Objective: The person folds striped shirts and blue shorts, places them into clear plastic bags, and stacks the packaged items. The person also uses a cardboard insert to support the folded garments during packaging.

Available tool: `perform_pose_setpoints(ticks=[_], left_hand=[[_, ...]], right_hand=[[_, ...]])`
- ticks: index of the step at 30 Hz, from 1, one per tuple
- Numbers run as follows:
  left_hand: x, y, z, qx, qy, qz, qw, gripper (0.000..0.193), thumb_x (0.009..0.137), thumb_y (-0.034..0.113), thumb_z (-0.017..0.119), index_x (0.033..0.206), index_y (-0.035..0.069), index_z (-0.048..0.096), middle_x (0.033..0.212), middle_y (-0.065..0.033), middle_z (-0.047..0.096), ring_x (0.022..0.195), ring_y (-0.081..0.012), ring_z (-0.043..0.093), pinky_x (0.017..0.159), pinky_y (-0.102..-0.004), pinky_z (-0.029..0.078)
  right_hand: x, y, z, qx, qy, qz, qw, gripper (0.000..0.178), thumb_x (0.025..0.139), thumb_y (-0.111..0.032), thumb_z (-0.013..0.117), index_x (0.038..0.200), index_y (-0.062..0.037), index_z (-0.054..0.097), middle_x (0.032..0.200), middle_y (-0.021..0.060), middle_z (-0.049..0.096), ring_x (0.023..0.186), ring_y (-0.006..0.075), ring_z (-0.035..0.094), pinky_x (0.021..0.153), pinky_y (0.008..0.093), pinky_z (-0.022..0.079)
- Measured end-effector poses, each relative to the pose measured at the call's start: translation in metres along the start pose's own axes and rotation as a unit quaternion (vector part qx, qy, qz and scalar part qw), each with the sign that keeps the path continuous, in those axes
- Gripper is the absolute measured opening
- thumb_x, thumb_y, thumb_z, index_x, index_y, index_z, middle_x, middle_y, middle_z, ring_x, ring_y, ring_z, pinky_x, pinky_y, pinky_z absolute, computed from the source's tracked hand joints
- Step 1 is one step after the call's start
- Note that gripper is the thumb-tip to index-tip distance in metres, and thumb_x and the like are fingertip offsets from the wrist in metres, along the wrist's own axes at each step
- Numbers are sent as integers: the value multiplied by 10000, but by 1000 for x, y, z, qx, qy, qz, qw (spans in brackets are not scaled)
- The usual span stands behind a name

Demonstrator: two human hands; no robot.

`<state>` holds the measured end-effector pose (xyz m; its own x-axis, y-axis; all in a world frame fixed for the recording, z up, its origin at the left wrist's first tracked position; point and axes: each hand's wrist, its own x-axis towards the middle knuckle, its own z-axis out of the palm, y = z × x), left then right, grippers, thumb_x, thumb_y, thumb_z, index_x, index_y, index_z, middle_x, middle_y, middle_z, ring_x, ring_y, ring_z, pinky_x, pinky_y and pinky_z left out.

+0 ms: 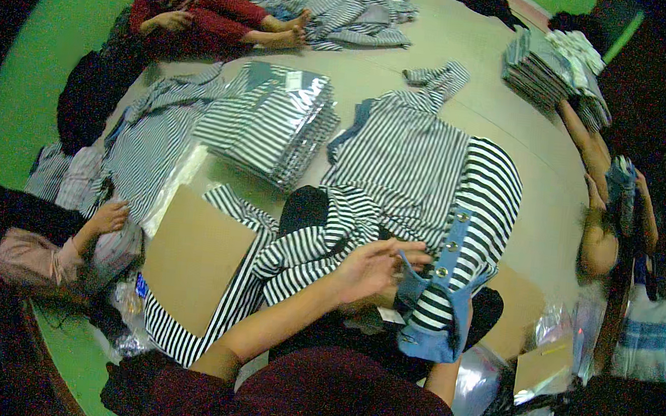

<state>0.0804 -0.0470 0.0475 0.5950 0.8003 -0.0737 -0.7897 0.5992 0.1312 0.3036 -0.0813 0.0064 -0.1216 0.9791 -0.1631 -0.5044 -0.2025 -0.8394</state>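
A black-and-white striped shirt (488, 198) with a blue denim collar (432, 339) and a buttoned denim placket (450, 246) lies partly over my lap. My left hand (379, 269) is at the collar, its fingers stretched out and apart by the raised collar edge. Whether they touch the cloth is hard to tell. A small white tag hangs below that hand. My right forearm comes up beneath the collar, and the shirt hides my right hand. To the left, a brown cardboard sheet (198, 256) rests on another striped garment (175, 337).
A stack of bagged, folded striped shirts (269, 123) stands ahead, with another stack (539, 71) at the far right. Loose striped garments (342, 11) lie at the back. People sit at left, far left and right. Clear plastic bags (480, 383) and cardboard (545, 369) lie at my right.
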Motion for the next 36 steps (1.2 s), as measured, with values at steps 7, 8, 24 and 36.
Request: perform_pose_setpoints(ticks=[7,8,24,36], left_hand=[[-1,-4,-7,195,104,81,972,249,794,129,469,998,-13,465,953,-72,520,888,-162,495,825,-278,366],[2,-6,-4,207,101,94,969,256,796,132,469,1009,-11,462,949,-67,527,883,-149,499,815,-268,374],[-8,-25,34,373,264,152,876,370,861,301,340,1090,21,417,961,-65,511,867,-147,491,808,-260,370],[-15,-30,55,584,158,133,785,788,660,322,661,1203,-48,226,1091,-213,434,1004,-259,450,855,-306,348]], right_hand=[[-1,10,4,-10,9,40,999,331,750,-208,530,1014,-15,476,942,82,554,835,178,544,754,276,439],[-2,12,4,-12,9,46,999,332,750,-208,530,1014,-15,476,942,82,554,833,177,544,753,276,439],[7,9,2,-26,-19,48,998,347,744,-219,530,1018,-14,469,932,83,553,812,173,546,735,273,445],[13,2,10,-67,3,81,995,333,731,-310,550,862,-4,541,813,52,574,705,150,555,639,260,457]])
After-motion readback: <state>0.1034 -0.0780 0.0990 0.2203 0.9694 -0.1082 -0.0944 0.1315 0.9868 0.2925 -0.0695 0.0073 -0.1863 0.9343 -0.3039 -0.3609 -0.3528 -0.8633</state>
